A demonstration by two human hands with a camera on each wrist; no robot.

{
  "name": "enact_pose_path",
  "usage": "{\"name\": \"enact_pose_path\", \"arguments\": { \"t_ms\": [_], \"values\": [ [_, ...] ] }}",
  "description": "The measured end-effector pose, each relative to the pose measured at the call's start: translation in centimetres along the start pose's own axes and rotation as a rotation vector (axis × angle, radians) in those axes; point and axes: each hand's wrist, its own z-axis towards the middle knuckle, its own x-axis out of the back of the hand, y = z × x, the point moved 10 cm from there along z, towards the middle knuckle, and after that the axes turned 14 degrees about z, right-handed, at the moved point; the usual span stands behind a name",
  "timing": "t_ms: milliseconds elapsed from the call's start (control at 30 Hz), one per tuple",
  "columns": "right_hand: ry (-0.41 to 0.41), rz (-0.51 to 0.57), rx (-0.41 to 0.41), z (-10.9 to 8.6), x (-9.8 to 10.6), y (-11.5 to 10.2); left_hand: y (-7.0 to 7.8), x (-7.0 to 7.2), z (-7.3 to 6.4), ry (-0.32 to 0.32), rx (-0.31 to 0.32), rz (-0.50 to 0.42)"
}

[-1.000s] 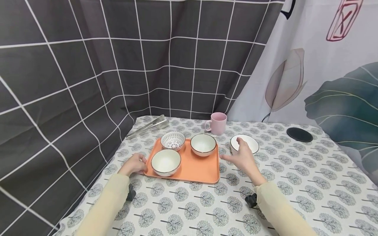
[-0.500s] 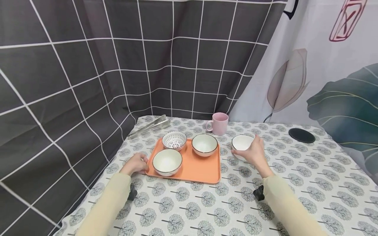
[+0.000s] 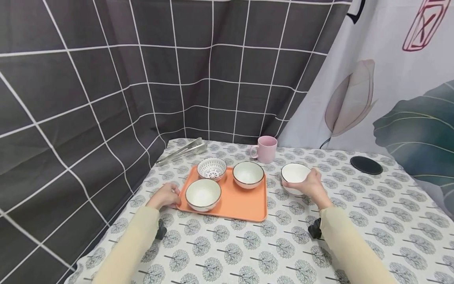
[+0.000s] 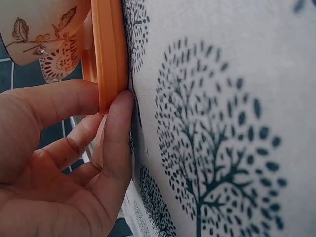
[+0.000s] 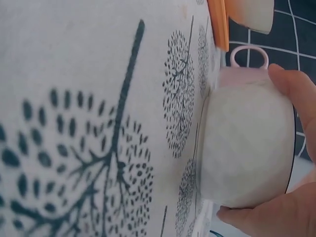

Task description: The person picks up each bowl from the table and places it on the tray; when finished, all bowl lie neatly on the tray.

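Note:
My left hand [image 3: 166, 196] pinches the left front corner of an orange tray [image 3: 241, 203]. The left wrist view shows a finger and thumb on either side of the tray's rim [image 4: 109, 54]. On the tray stand a patterned bowl [image 3: 212, 167] at back left, a dark-rimmed bowl [image 3: 203, 195] at front left and another dark-rimmed bowl [image 3: 248, 174] at back right. Right of the tray, my right hand [image 3: 312, 185] grips a white bowl [image 3: 292, 173] by its sides. In the right wrist view this bowl's plain wall [image 5: 247, 148] sits between thumb and fingers, its base close to the cloth.
Behind the tray stands a pink mug [image 3: 267, 150], with metal tongs [image 3: 182, 152] lying at back left. A black round disc [image 3: 366, 165] lies at back right. A tree-print cloth [image 3: 262, 256] covers the table, and a dark checked curtain [image 3: 230, 67] hangs behind.
My right hand has moved from above the white bowl to its near right side, and its fingers have closed round it. The left hand stays at the tray's corner.

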Motion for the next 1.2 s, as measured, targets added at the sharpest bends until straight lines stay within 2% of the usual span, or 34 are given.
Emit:
{"name": "enact_pose_path", "arguments": {
  "t_ms": [367, 800, 967, 1200],
  "values": [
    [0.054, -0.004, -0.004, -0.2, 0.3, 0.2, -0.2, -0.4, 0.1, -0.008, 0.012, -0.004],
    [0.075, 0.016, 0.1, -2.0, 0.6, -2.4, 0.1, -0.1, 0.1, -0.003, -0.014, 0.0],
    [0.056, 0.02, 0.127, -3.4, 0.3, -3.2, 0.1, -0.2, 0.2, -0.007, -0.012, -0.005],
    [0.025, 0.011, 0.21, -4.9, -0.7, -4.6, 0.0, -0.1, 0.1, -0.011, -0.004, -0.007]
  ]
}}
